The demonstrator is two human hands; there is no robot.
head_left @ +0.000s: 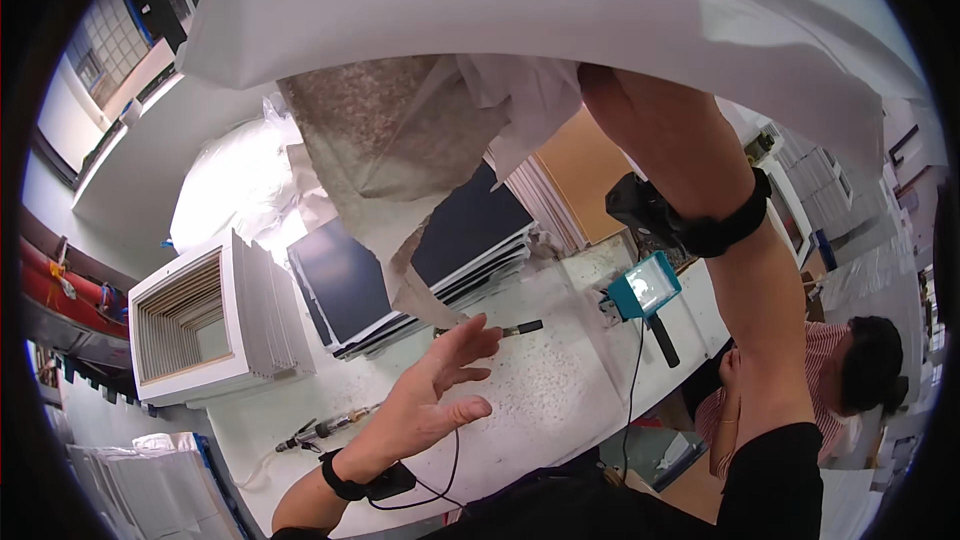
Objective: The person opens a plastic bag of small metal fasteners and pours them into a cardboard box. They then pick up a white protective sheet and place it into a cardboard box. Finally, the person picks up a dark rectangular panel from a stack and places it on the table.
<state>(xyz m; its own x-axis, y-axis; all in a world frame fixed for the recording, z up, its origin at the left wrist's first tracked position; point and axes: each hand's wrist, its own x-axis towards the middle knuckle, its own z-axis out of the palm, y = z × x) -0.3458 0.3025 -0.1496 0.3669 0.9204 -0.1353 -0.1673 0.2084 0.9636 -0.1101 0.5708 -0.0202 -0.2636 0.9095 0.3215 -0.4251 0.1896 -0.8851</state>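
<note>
Head view shows your right hand (600, 80) raised high, its fingers hidden inside the folds of a big white sheet (480, 0) that it lifts overhead, so you cannot tell exactly how its grip closes on the material; a speckled brownish backing (390, 140) hangs down from the underside of that sheet. Your left hand (440, 390) hovers lower with its grip wide, fingers spread and holding nothing, just beneath the hanging tip of the backing and above the white worktop (560, 390). Both wrists carry black straps. On the worktop, a small black-handled tool (522, 328) lies just beyond your left fingertips, a stack of dark panels (400, 260) lies behind it, and white frames (215, 315) stand at your left. A teal device (643, 286) sits near the right edge, beside another person (860, 370).
</note>
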